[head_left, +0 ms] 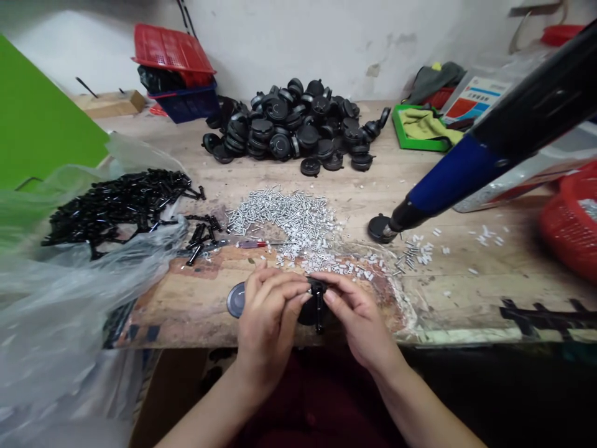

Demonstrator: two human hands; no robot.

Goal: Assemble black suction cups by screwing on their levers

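Fingers of both hands pinch a black part [316,306] over the worn wooden bench [466,298].

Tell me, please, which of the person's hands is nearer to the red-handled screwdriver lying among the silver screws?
Left. The left hand sits just below the red-handled screwdriver; the right hand is farther off, below and to its right.

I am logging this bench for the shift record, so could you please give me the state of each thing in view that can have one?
left hand: closed on the black part
right hand: pinching the black part
black part: held between both hands above the bench edge
grey disc: flat on the bench
black round parts: heaped
silver screws: scattered loose
black pins: spilled on plastic bag
red crate: upturned on blue crate
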